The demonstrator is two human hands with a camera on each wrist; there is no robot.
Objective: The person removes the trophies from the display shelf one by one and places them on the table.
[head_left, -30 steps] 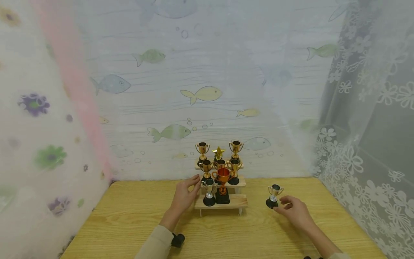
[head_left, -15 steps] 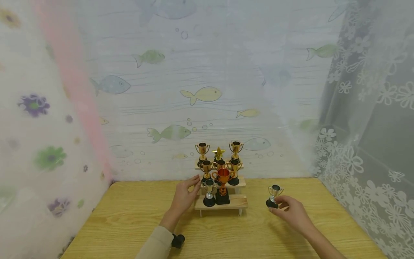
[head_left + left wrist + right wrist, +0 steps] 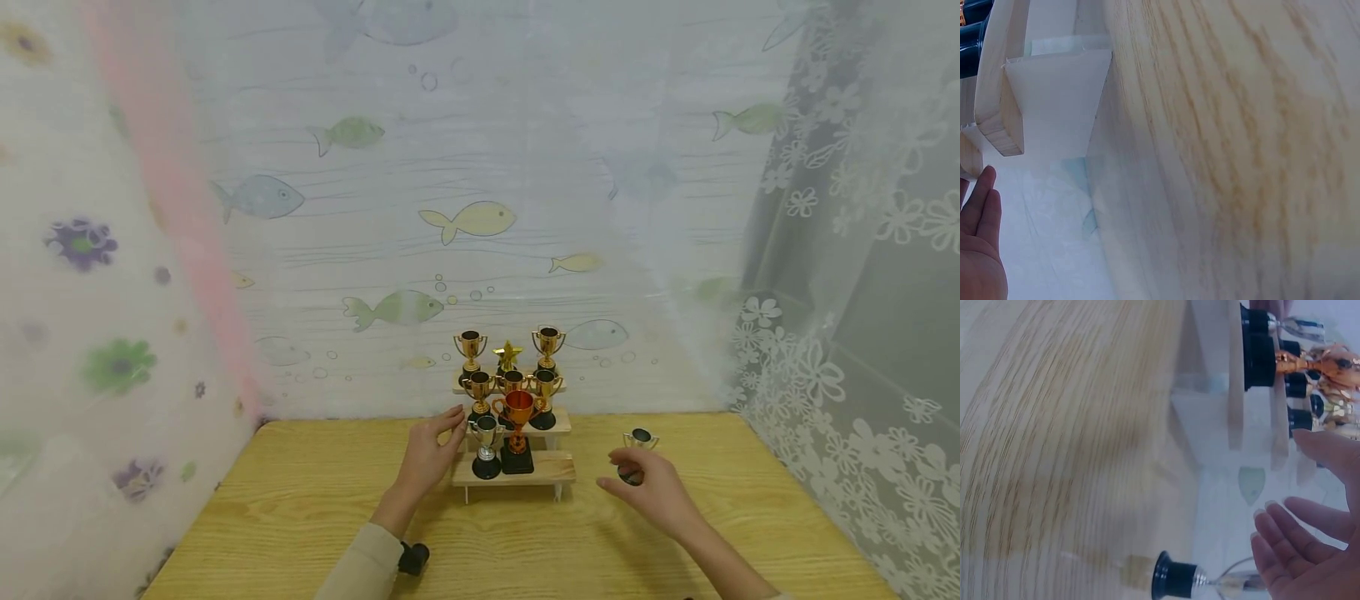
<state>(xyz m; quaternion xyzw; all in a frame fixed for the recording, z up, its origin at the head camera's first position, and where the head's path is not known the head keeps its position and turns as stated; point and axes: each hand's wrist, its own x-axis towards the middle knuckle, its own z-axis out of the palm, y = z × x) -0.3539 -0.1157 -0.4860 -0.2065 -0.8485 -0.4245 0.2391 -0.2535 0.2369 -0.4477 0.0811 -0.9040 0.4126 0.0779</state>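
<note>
A three-tier wooden stand (image 3: 551, 464) holds several small trophies. On its bottom tier are a silver cup (image 3: 486, 442) and a taller orange-red cup (image 3: 517, 408); gold cups and a gold star (image 3: 507, 354) fill the tiers above. My left hand (image 3: 429, 450) rests its extended fingertips at the stand's left side, near a tier end (image 3: 1013, 122). Right of the stand, another silver trophy (image 3: 641, 438) is upright on the table, partly hidden by my right hand (image 3: 651, 487). That hand's fingers (image 3: 1291, 540) are spread apart and hold nothing.
The wood-grain table (image 3: 300, 500) runs back to a fish-print curtain (image 3: 390, 208). A small black object (image 3: 412, 558) lies beside my left sleeve. Lace with white flowers (image 3: 817, 375) hangs along the right side.
My right hand has moved left from beside the loose silver trophy, across its front, and the gap between thumb and fingers has widened. That trophy and my left hand have stayed in place.
</note>
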